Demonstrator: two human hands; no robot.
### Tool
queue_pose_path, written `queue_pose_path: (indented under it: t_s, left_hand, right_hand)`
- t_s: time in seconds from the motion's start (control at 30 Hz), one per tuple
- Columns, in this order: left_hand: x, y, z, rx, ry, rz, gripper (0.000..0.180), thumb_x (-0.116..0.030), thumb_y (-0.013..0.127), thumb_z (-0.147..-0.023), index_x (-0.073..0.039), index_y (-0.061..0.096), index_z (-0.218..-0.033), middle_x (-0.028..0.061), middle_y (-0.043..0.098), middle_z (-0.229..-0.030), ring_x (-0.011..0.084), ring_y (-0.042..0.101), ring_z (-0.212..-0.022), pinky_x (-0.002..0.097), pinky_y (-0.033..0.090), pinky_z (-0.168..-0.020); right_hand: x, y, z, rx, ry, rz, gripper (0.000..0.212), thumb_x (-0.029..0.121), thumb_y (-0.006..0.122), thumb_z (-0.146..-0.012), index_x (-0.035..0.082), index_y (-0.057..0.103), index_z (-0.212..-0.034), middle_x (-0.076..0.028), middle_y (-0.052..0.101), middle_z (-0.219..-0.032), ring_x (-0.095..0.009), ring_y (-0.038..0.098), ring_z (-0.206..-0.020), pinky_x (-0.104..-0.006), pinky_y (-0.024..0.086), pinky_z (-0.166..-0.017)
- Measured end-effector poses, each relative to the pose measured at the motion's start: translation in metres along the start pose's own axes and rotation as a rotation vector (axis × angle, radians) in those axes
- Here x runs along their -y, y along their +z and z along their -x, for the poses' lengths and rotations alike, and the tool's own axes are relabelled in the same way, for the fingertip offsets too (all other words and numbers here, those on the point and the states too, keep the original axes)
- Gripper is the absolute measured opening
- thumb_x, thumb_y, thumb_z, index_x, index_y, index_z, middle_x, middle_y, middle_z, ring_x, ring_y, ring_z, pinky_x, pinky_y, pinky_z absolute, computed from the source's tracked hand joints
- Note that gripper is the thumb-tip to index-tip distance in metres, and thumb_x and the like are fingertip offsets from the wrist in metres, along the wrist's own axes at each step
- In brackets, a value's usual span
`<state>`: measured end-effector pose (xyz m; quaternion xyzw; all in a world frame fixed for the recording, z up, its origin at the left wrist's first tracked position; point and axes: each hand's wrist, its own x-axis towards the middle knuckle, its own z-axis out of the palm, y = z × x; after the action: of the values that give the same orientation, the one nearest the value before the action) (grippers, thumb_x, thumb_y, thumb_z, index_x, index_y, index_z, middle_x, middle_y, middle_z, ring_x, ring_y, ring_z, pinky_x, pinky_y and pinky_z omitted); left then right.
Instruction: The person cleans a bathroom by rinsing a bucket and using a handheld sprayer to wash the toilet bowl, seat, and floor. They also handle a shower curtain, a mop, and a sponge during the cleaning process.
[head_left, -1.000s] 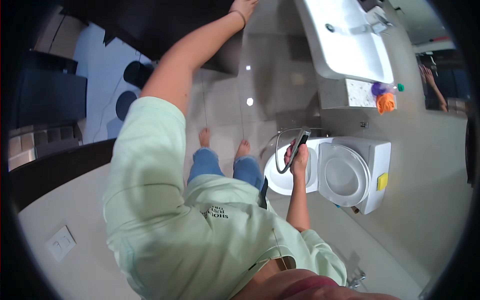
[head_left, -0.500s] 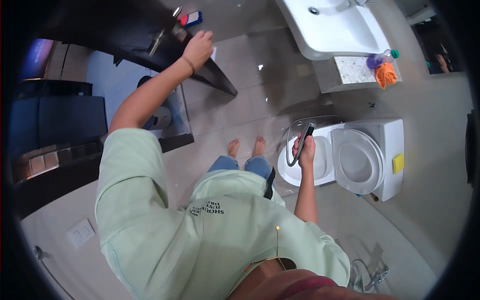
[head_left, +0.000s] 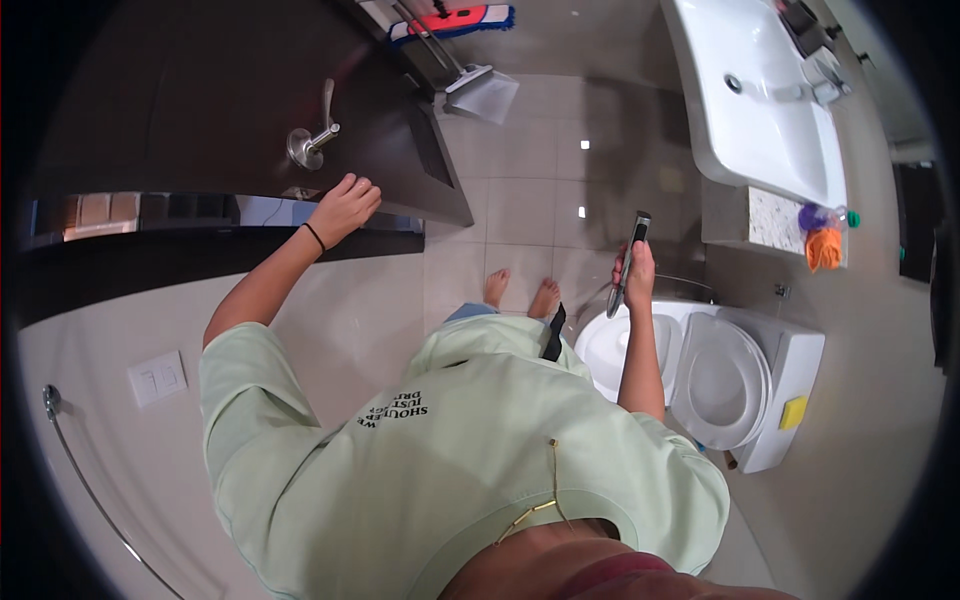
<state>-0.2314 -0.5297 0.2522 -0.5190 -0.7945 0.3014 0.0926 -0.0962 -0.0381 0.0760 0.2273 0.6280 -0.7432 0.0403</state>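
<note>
Your left hand: near door edge, cannot tell whether fingers grip. Your right hand: fingers clamped on sprayer, near toilet.

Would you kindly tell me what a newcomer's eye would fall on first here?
Probably the orange cloth beside the purple bottle at the end of the speckled ledge by the sink at right. Next, likely, the dark door filling the upper left, with the left hand near its edge, then the grey sprayer in the right hand near the white toilet.
</note>
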Motion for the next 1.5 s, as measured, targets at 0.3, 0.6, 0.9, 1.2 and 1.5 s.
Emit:
queue_pose_path:
  t_s: [0.3,0.6,0.9,1.2,1.5]
  left_hand:
    - [-0.006,0.022,0.043,0.039,-0.135,0.049,0.010,-0.020,0.053,-0.080,-0.012,0.057,-0.083,0.0030,0.050,-0.090,0.0192,0.052,-0.098,0.0351,0.039,-0.093]
    - [0.016,0.109,-0.117,0.241,-1.198,1.549,0.036,-0.040,0.077,-0.074,-0.009,0.071,-0.093,0.0049,0.069,-0.083,0.0167,0.062,-0.090,0.0343,0.046,-0.086]
    - [0.256,0.426,-0.250,-0.697,-1.830,1.465,0.114,-0.052,0.090,-0.050,0.011,0.039,-0.129,0.0293,0.049,-0.129,0.0353,0.049,-0.122,0.0399,0.038,-0.105]
    - [0.350,0.537,-0.322,-1.102,-1.946,1.330,0.110,-0.031,0.096,-0.046,0.009,0.036,-0.130,0.0223,0.051,-0.127,0.0278,0.055,-0.112,0.0366,0.045,-0.097]
    - [0.267,0.425,-0.306,-1.553,-1.465,1.368,0.034,0.009,0.070,-0.068,-0.004,0.048,-0.090,0.0009,0.050,-0.078,0.0118,0.052,-0.070,0.0284,0.047,-0.067]
  right_hand:
    - [0.008,0.000,-0.018,0.027,-0.058,0.078,0.039,0.045,0.037,-0.101,0.010,0.046,-0.088,-0.002,0.046,-0.058,-0.011,0.044,-0.040,-0.0253,0.035,-0.036]
    - [0.014,0.010,-0.059,-0.057,0.002,0.086,0.034,0.041,0.038,-0.101,0.010,0.044,-0.091,-0.003,0.046,-0.059,-0.013,0.047,-0.042,-0.0264,0.038,-0.037]
    - [0.036,0.032,-0.105,-0.129,0.071,0.231,0.036,0.044,0.039,-0.100,0.008,0.044,-0.099,-0.005,0.050,-0.064,-0.014,0.051,-0.047,-0.0265,0.043,-0.041]
    - [0.051,0.068,-0.146,-0.116,0.234,0.316,0.028,0.034,0.042,-0.101,0.007,0.046,-0.098,-0.004,0.049,-0.065,-0.011,0.049,-0.053,-0.0248,0.043,-0.048]
    - [0.048,0.076,-0.167,0.002,0.265,0.296,0.030,0.036,0.042,-0.101,0.009,0.044,-0.089,0.000,0.046,-0.059,-0.009,0.046,-0.046,-0.0229,0.038,-0.040]
